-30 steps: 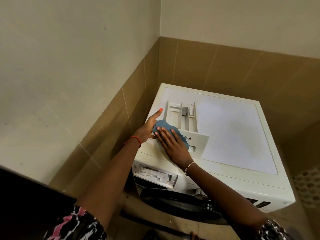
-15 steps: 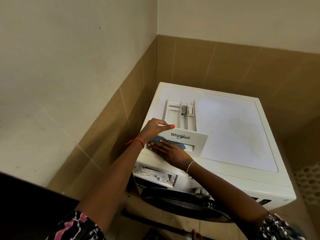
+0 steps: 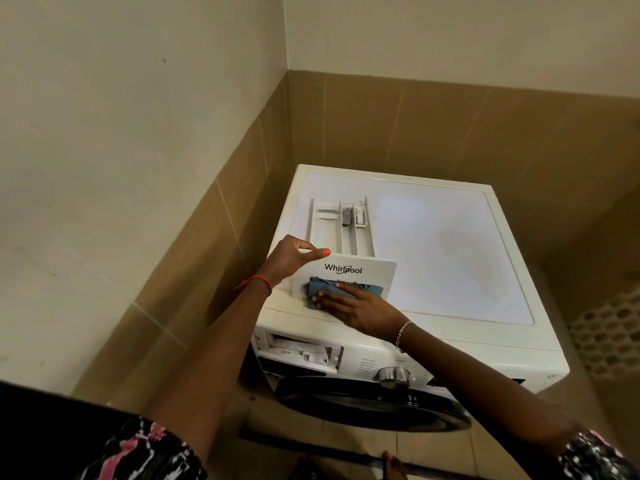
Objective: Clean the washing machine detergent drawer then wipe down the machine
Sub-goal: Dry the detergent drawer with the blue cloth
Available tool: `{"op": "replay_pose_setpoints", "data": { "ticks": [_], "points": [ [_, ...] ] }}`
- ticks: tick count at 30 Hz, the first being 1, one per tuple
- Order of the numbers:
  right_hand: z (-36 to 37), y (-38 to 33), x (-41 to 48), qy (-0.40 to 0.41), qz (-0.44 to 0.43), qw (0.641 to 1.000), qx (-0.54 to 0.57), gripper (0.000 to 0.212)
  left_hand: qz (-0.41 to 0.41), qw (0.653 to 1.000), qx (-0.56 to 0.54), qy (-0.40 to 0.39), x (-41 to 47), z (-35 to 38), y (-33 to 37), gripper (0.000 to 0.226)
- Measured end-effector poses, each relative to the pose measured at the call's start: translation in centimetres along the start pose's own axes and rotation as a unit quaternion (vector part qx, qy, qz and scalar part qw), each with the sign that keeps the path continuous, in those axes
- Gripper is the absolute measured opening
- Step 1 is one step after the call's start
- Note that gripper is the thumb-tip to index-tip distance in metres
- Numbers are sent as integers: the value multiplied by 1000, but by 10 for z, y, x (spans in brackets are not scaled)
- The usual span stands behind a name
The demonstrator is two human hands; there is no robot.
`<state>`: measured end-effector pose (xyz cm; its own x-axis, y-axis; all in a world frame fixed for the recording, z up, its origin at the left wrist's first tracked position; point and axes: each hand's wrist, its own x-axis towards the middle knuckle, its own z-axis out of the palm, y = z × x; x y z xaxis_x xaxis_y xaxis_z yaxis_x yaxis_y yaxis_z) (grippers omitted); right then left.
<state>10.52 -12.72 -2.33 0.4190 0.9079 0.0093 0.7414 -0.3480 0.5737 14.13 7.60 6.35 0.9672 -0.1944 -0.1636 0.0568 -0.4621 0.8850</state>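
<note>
The white detergent drawer [image 3: 346,233] lies taken out on top of the white washing machine [image 3: 450,251], its "Whirlpool" front panel facing me. My left hand [image 3: 291,256] grips the drawer's left front corner, thumb over the panel's top edge. My right hand [image 3: 360,308] presses a blue cloth [image 3: 320,287] with straight fingers against the lower part of the front panel. Below, the empty drawer slot [image 3: 301,351] gapes in the machine's front, left of the control knob [image 3: 393,375].
The machine stands in a corner with tiled walls close at the left and behind. Its dark round door [image 3: 363,407] bulges out at the front. A perforated white basket [image 3: 609,337] stands at the right. Bare toes [image 3: 391,462] show on the floor below.
My right hand has slid the cloth from the panel's top down and then rightward along its lower face. My left hand has moved its thumb over the panel's top edge.
</note>
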Motion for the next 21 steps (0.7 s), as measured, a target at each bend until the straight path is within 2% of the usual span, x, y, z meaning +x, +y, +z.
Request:
{"op": "replay_pose_setpoints", "data": {
  "ticks": [4,14,17,21],
  "points": [
    [3,0,-7,-20,-6,1000,-15,75,-8,1000,9,-8,1,-3,-2,40],
    [8,24,-72,-1,7,999,-51,73,-2,1000,5,-12,2,-2,1,33],
    [6,32,-89,11,1,999,-45,62,-6,1000,3,-7,3,-2,0,33],
    [-6,40,-106,14,-5,1000,25,42,-6,1000,-2,0,1,0,0,32]
  ]
}}
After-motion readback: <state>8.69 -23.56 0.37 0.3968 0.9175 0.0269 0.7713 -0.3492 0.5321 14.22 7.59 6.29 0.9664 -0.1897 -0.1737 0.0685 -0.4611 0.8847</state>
